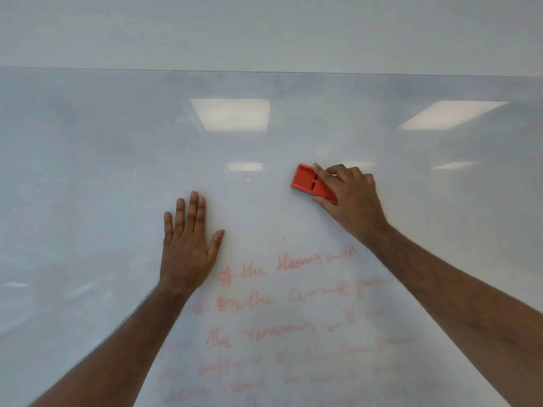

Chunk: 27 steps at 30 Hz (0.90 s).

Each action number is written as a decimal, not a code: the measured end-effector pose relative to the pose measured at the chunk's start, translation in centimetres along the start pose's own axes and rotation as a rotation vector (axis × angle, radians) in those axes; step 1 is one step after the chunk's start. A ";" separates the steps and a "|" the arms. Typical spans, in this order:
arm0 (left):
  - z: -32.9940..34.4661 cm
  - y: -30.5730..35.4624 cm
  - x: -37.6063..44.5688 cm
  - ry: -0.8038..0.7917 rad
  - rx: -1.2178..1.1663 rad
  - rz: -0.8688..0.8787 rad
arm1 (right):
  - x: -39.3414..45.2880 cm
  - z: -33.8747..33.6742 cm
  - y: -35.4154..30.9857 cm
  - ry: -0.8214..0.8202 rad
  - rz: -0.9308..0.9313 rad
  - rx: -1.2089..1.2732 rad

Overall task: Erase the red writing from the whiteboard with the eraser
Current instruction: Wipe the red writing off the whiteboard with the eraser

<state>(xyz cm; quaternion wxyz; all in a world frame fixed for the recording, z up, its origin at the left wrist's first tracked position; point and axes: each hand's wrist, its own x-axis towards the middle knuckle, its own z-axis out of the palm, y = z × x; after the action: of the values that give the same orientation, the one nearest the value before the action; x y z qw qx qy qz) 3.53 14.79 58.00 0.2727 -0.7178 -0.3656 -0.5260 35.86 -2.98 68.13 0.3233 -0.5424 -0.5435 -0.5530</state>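
A large whiteboard (117, 148) fills the view. Several lines of red handwriting (282, 312) cover its lower middle, between my two forearms. My right hand (349, 192) grips an orange-red eraser (308, 180) and holds it flat against the board, above the top line of writing. The eraser's right end is hidden under my fingers. My left hand (188, 245) lies flat on the board with fingers straight and spread, just left of the writing's top line.
The whiteboard's top edge (264, 72) runs across the upper view, with a pale wall above it. Ceiling lights (232, 113) reflect in the glossy surface. The board above and left of the hands carries no writing.
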 end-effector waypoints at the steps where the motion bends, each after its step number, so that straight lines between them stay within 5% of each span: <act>1: -0.1 0.0 0.0 -0.002 0.001 0.000 | 0.2 0.1 -1.2 -0.009 -0.002 0.008; 11: -0.3 -0.5 -0.3 -0.023 0.004 0.027 | -2.2 2.1 -9.0 -0.039 -0.296 -0.103; 19: -0.2 -0.7 -0.4 -0.019 0.010 0.041 | -5.9 1.9 -5.6 -0.071 -0.603 -0.161; 23: -0.1 -0.7 -0.5 -0.004 0.011 0.047 | -5.2 1.3 -1.5 -0.046 -0.583 -0.153; 27: 0.0 -0.6 -0.6 -0.006 0.006 0.045 | -3.2 0.0 2.8 -0.037 -0.334 -0.146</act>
<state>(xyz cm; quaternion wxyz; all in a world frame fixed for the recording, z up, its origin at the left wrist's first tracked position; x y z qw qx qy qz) 2.92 15.01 57.48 0.2855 -0.7268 -0.3516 -0.5163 39.13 -4.26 65.81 0.1767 -0.4765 -0.5904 -0.6270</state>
